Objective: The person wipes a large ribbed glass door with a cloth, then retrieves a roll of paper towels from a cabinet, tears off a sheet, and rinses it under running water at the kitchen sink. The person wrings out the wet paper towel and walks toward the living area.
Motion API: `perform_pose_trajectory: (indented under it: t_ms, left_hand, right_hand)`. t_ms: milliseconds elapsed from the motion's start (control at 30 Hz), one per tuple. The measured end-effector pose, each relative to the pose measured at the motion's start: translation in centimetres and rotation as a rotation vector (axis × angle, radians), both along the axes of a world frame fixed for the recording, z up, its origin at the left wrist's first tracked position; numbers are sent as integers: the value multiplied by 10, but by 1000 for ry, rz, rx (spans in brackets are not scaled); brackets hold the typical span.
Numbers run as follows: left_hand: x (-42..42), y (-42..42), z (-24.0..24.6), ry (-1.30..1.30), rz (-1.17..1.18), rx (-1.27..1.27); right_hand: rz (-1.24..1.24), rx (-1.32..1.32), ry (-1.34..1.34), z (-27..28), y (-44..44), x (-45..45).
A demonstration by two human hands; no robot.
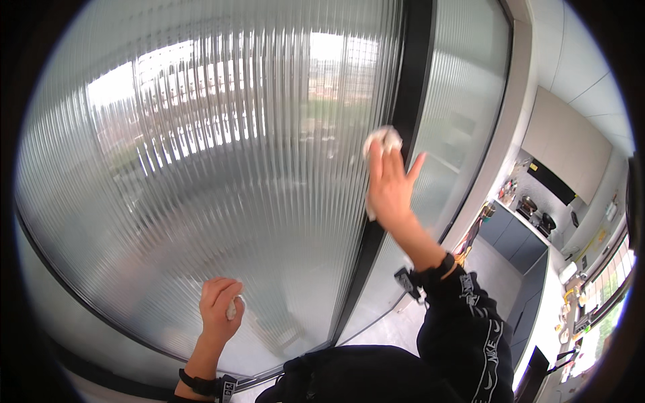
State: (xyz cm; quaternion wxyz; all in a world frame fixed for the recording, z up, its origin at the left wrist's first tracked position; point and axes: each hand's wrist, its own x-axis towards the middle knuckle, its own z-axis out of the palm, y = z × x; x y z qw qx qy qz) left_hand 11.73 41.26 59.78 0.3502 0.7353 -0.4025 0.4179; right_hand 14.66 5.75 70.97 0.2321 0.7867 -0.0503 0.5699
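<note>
My right hand (391, 189) presses a pale crumpled cloth (384, 138) against the black door frame (414, 75), where the frame meets the large glass panel. Its fingers point upward, one spread off to the right, and a strip of the cloth shows below along the hand's left side. Lower down, my left hand (220, 307) is curled around a small whitish wad (232, 309), mostly hidden by the fingers. That hand is in front of the lower part of the ribbed glass panel (242, 211); whether it touches the glass I cannot tell.
A second ribbed panel (463, 101) stands right of the black frame. Beyond it is a kitchen with grey lower cabinets (511, 237), pans (528, 204) on a stove, a range hood (552, 181) and a bright window (607, 287). Pale floor (398, 330) shows below.
</note>
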Motion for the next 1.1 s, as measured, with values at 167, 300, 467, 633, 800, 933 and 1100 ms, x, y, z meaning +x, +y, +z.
perform_pose_trajectory:
  t_ms: [167, 300, 467, 633, 800, 933, 1100]
  left_hand:
    - [-40, -16, -14, -17, -81, 24]
    - [-81, -17, -25, -6, -92, 34]
    - [-137, -7, -44, -41, -93, -26]
    - [-184, -8, -48, -92, -113, 8]
    - [-235, -9, -24, -104, -50, -56]
    - [-270, 6, -5, -169, -20, -61]
    - [-250, 9, 17, -69, -11, -66]
  right_hand:
    - [44, -61, 417, -97, -6, -77]
    - [305, 308, 1051, -138, 0, -139]
    - [835, 196, 264, -45, 15, -192]
    - [858, -171, -237, 139, 40, -230]
    - [643, -199, -349, 230, 58, -227]
    - [382, -141, -402, 198, 36, -213]
    - [314, -160, -196, 99, 21, -209]
